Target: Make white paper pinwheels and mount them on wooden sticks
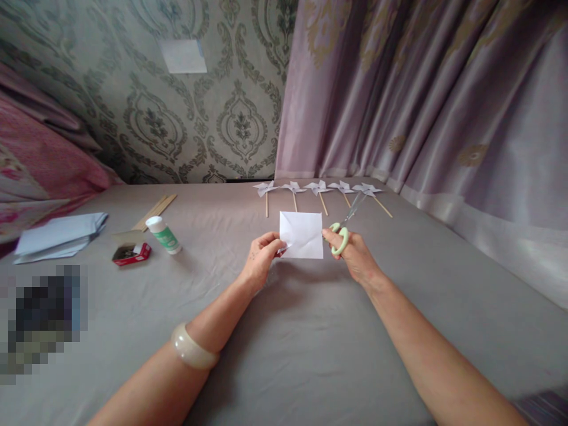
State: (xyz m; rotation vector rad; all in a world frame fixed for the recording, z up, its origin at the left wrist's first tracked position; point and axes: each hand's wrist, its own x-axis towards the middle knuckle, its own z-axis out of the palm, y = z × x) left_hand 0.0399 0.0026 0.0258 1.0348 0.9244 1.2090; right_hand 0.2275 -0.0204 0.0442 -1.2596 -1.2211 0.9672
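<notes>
My left hand [265, 255] pinches a white square of paper [302, 234] near its lower left corner. Faint creases run across the sheet, and a small cut or fold shows by my thumb. Held in my right hand [355, 255] is a pair of scissors [342, 238] with pale green handles, its blades pointing up and away, apart from the paper. My right fingertips are close to the paper's right edge; whether they touch it I cannot tell. Beyond the sheet, several paper pinwheels [318, 188] on wooden sticks lie in a row.
At the left lie a stack of paper [62, 235], wooden sticks [157, 210], an open red box [132, 255] with small items, and a green-and-white glue bottle [165, 236]. Grey cloth [284, 343] covers the surface. Curtains [337, 94] hang at the right; a blurred patch [44, 319] hides something.
</notes>
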